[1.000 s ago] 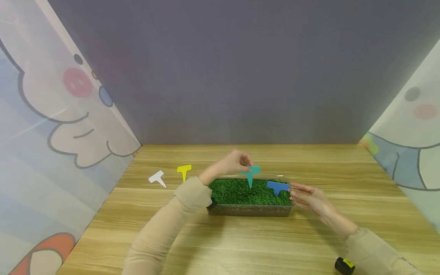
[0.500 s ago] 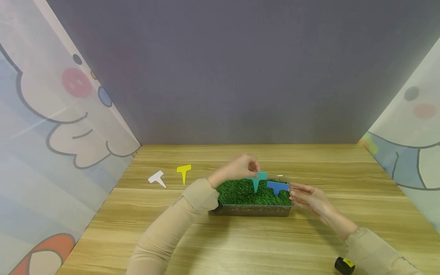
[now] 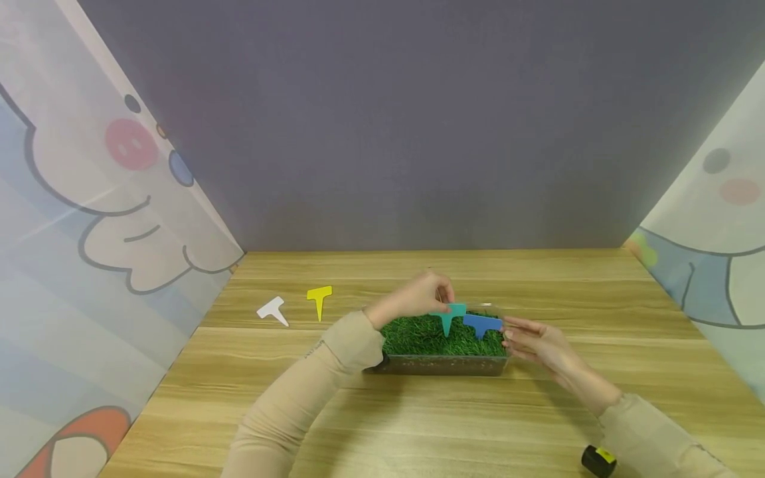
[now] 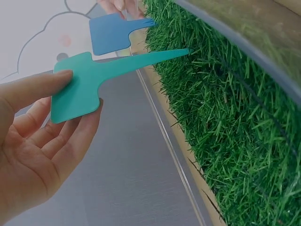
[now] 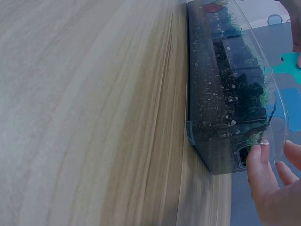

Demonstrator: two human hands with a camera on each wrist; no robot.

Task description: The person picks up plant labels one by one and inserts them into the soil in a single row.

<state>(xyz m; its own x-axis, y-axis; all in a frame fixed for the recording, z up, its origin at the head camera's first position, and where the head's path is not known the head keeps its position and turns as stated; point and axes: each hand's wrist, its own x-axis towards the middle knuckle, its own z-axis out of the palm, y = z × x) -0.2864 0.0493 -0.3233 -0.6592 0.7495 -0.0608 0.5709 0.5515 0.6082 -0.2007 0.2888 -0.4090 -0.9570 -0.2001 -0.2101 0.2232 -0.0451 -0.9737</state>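
My left hand (image 3: 421, 294) pinches the head of a teal T-shaped plant label (image 4: 84, 92) between thumb and fingers. The label's pointed stem runs down into the green grass (image 4: 207, 94), its tip at the blades. That grass fills a long clear planter box (image 3: 442, 365) with dark soil showing through its wall. Just right of the teal label, a blue plant label (image 3: 483, 323) stands in the grass with its lower stem hidden. At the box's right end, my right hand (image 3: 544, 345) rests nearly straight fingers against the end wall and rim.
On the wooden table (image 3: 382, 431), a white plant label (image 3: 271, 307) and a yellow plant label (image 3: 319, 297) lie left of the box. A small black object with a yellow patch (image 3: 599, 461) sits by the right sleeve. A grey panel (image 3: 382, 133) rises behind.
My left hand has moved right and down with the teal label, bringing it closer to the blue one and lower into the grass. The right hand has stayed at the box's end.
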